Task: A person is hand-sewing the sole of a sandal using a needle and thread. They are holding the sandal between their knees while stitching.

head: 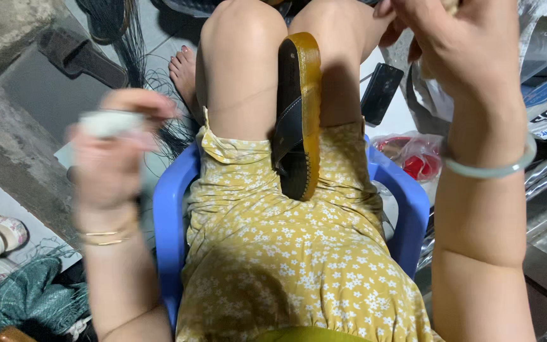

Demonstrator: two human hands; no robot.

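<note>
- Your left hand (112, 161), at nine o'clock, is blurred; its grip is closed on a white spool (110, 123).
- Your right hand (454, 44), at one o'clock, pinches something I cannot make out.
- A sandal (299, 114) stands wedged between your knees, above the blue chair (167, 221).
- A phone (381, 93) and red bag (413, 158) lie at two o'clock; green net (23, 297) at eight.

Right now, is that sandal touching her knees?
Touching. The head view shows the sandal standing on edge, wedged between both knees, its sole pressed against the legs with no gap.
</note>
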